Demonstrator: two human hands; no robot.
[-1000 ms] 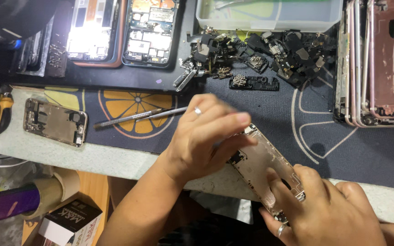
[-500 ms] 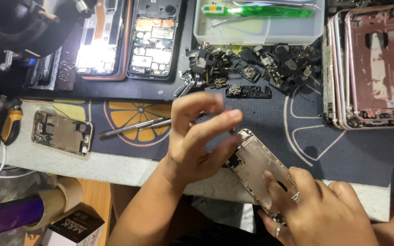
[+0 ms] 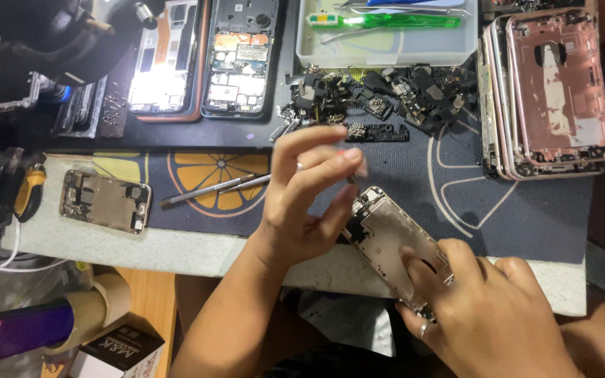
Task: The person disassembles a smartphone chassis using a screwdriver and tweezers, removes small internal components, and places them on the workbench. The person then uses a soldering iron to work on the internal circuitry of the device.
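My right hand (image 3: 491,315) grips the near end of an opened silver phone housing (image 3: 393,238) that lies tilted over the table's front edge. My left hand (image 3: 309,196) hovers over the housing's far end, thumb and forefinger pinched on a tiny part (image 3: 353,179) just above its top corner. A pair of metal tweezers (image 3: 211,189) lies on the mat left of this hand.
A second bare housing (image 3: 106,201) rests at the left. A heap of small black phone parts (image 3: 379,98) lies behind. Stacked pink housings (image 3: 554,91) stand at the right, opened phones (image 3: 239,56) and a clear tray (image 3: 386,35) at the back.
My left hand has lifted off the housing and its fingers have drawn up into a pinch with a tiny part. The right hand keeps its hold; the view shifted slightly.
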